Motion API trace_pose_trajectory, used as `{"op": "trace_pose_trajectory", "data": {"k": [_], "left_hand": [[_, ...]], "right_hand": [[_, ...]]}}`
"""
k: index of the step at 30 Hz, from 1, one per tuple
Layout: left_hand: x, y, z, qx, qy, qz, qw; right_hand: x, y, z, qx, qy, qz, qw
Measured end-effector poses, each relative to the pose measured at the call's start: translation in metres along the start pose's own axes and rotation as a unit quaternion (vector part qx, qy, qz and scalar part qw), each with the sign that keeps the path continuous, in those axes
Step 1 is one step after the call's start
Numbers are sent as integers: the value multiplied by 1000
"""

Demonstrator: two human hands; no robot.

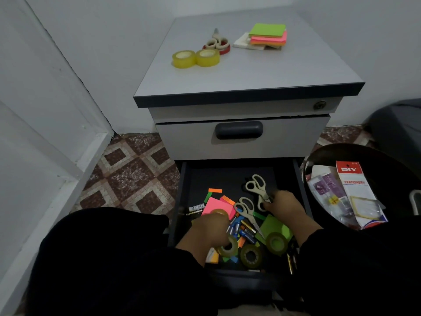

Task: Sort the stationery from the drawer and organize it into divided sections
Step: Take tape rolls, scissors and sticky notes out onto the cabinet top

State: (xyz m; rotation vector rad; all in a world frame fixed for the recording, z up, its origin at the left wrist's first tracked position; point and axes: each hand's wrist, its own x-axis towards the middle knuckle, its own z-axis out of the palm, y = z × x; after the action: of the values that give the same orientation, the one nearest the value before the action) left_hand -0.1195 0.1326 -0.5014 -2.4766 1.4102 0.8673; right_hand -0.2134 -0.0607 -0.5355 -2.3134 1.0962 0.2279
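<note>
Pale grey walls meet in a corner behind a grey pedestal cabinet [248,71] standing on patterned brown tile. On its top lie two yellowish rolls of clear tape [195,58] side by side, a pair of cream-handled scissors [216,41] resting on a red tape roll, and a stack of neon green, pink and orange sticky notes [268,36]. The bottom drawer [182,197] is pulled out — inside are loose pink and green note sheets, batteries and more tape rolls.

The left hand [210,229] reaches into the drawer's left half with fingers curled over a clear tape roll [228,247] at its fingertips; whether it truly grips the roll I cannot tell. The right hand [284,206] pinches the blade end of a pair of beige-handled scissors [257,188], handles pointing away. A second beige pair [246,212] lies just beside it. At right, a dark round bin [319,153] holds packaging marked "DIY stationery".
</note>
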Motion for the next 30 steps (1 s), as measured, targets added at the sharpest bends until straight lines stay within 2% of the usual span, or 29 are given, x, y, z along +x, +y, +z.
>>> {"op": "trace_pose_trajectory", "data": {"k": [5, 10, 13, 17, 20, 22, 26, 30], "left_hand": [[2, -10, 1, -47, 78, -7, 996], [4, -5, 7, -50, 85, -17, 995], [5, -6, 5, -59, 77, -28, 995], [7, -7, 5, -69, 73, -27, 995], [7, -7, 5, -73, 74, -29, 994], [8, -7, 5, -75, 73, -29, 994], [8, -7, 6, -78, 77, -30, 994], [9, -7, 5, -84, 69, -34, 994]], "right_hand": [[-3, -1, 2, -17, -15, -4, 1000], [-10, -7, -1, -71, -2, -2, 997], [-10, -7, -1, -65, 11, 1, 998], [-8, -8, -5, 56, 40, 23, 997], [-3, -6, -7, 181, 58, 62, 980], [-1, -7, -10, 225, 56, 62, 971], [5, -12, -14, 169, -8, -1, 985], [11, -15, -22, 56, -82, -11, 995]]}}
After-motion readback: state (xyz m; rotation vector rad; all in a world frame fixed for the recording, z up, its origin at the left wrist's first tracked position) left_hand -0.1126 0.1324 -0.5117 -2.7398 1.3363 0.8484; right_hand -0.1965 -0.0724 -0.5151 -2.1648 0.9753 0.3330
